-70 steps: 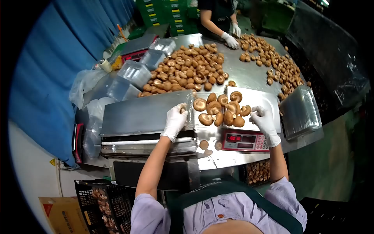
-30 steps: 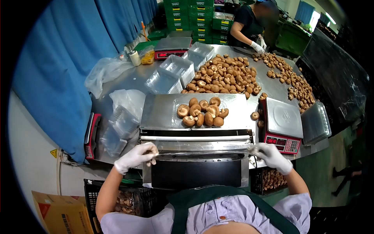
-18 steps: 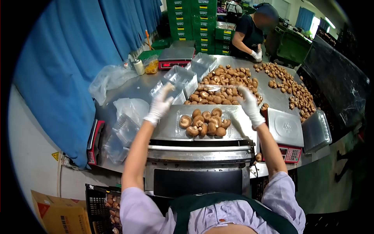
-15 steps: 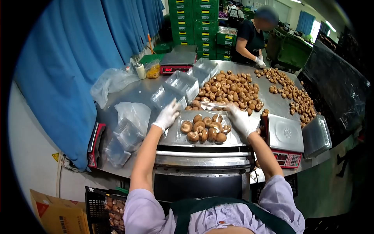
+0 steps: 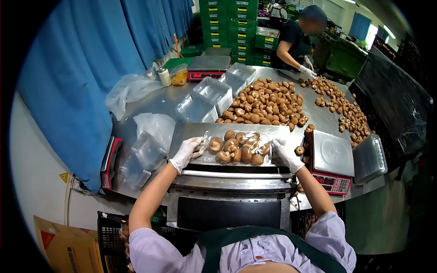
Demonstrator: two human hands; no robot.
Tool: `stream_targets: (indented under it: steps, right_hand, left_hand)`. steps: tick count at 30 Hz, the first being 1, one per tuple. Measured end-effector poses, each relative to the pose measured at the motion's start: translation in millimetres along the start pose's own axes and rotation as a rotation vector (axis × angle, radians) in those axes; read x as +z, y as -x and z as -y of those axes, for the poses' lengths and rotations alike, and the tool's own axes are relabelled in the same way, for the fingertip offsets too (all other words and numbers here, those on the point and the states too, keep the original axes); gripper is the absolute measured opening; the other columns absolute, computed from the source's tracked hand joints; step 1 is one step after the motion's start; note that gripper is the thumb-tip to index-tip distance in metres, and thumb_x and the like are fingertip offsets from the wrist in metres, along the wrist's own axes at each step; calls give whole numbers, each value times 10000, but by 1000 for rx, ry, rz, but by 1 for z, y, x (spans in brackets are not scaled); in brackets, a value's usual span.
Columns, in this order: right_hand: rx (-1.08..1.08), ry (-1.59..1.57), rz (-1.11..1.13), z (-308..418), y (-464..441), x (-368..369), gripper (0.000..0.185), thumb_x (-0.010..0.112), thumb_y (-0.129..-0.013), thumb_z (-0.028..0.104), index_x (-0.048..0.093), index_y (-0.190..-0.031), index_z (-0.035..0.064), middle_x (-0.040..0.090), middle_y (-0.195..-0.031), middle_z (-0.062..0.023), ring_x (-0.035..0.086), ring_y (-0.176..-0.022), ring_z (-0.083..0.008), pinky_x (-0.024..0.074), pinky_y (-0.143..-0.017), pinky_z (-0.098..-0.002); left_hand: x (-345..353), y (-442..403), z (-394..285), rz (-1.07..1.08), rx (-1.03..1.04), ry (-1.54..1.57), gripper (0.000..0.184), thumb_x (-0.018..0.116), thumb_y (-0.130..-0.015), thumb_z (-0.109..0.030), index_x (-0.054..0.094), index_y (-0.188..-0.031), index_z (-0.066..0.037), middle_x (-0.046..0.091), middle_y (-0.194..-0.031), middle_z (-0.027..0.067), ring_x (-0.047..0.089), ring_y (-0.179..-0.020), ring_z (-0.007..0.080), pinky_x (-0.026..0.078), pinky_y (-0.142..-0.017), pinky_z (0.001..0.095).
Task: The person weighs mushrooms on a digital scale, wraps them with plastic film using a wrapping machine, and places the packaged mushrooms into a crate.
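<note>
A tray of brown mushrooms (image 5: 236,148) rests on the metal wrapping stand in front of me, with clear plastic film (image 5: 266,136) over it. At the tray's left side is my gloved left hand (image 5: 187,152), its fingers curled in at the film's edge. On the opposite side my gloved right hand (image 5: 287,154) pinches the film by the tray's right end. Below them runs the metal roller bar (image 5: 232,179) of the wrapping machine, above a black plate (image 5: 229,213).
A big mushroom pile (image 5: 268,102) lies beyond the stand. Empty clear trays (image 5: 198,109) are stacked left of it. One red scale (image 5: 332,159) is at right, another (image 5: 209,68) at the back. A co-worker (image 5: 296,45) handles mushrooms across the table. Green crates (image 5: 227,27) stand behind.
Both hands have come back toward me from the stand's far edge, drawing the film over the mushrooms. They now sit lower, at the tray's two sides.
</note>
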State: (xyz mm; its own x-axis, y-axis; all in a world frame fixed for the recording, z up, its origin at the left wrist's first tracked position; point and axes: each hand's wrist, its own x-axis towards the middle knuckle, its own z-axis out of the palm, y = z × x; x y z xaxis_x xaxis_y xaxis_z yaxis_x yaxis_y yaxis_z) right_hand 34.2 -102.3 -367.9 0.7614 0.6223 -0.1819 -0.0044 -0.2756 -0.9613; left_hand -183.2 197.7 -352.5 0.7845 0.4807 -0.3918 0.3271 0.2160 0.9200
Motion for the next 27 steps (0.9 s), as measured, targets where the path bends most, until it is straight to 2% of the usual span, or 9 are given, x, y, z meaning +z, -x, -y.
stream_targets:
  steps: [5,6,10,14,17,19,21,23,27]
  right_hand:
    - [-380,776,-344,11,13,15,289,534,-864,263,674,-852,11,647,-703,-192,648,-672,-315,507,-644,-387]
    - [-228,864,-364,26,18,21,319,525,-845,302,679,-796,27,633,-773,-234,626,-759,-391,499,-694,-446]
    - [18,525,-108,11,3,5,401,503,-910,330,650,-780,-19,641,-665,-162,634,-628,-272,486,-613,-384]
    - [-277,317,-176,16,43,9,336,450,-956,251,591,-866,-41,582,-602,-93,550,-545,-164,441,-559,-335]
    - [-399,516,-200,11,127,1,303,431,-965,249,591,-938,-7,605,-760,-223,626,-692,-305,461,-634,-377]
    - [-452,321,-183,-35,185,14,254,485,-954,170,564,-848,-47,538,-680,-186,560,-617,-186,429,-561,-341]
    - [-230,512,-60,-60,233,22,192,490,-944,198,567,-926,23,598,-752,-266,601,-714,-419,462,-586,-448]
    - [-85,630,-75,-80,248,40,198,489,-942,214,551,-867,41,585,-670,-257,589,-659,-441,453,-540,-490]
    - [-46,681,84,-71,229,33,266,454,-945,261,560,-843,40,587,-672,-258,585,-682,-452,472,-615,-523]
  left_hand:
    - [-6,-5,18,-197,145,-490,291,615,-874,-272,667,-1034,-36,663,-824,44,616,-698,109,521,-611,269]
    - [8,11,2,-185,87,-427,282,582,-904,-229,641,-1057,-1,596,-781,3,522,-546,66,473,-479,215]
    - [13,3,2,-167,252,-784,387,539,-906,-361,661,-953,2,655,-796,111,603,-687,195,490,-675,349]
    - [34,37,-1,-263,356,-620,317,518,-924,-305,624,-873,-10,596,-664,120,585,-644,192,452,-614,340]
    - [48,119,36,-297,618,-356,191,503,-941,-175,607,-911,-18,522,-585,89,491,-552,117,421,-538,304]
    - [53,185,76,-249,475,-252,107,552,-910,-105,592,-911,-6,527,-587,88,491,-531,94,410,-505,264]
    - [48,217,132,-238,395,-495,111,545,-912,-137,545,-843,-50,532,-565,141,609,-533,246,432,-477,339]
    - [55,231,154,-247,98,-593,213,508,-923,-278,525,-847,-80,569,-622,168,601,-656,387,449,-561,450]
    - [49,215,149,-220,58,-693,254,512,-901,-297,564,-851,-54,600,-769,223,584,-809,424,453,-659,485]
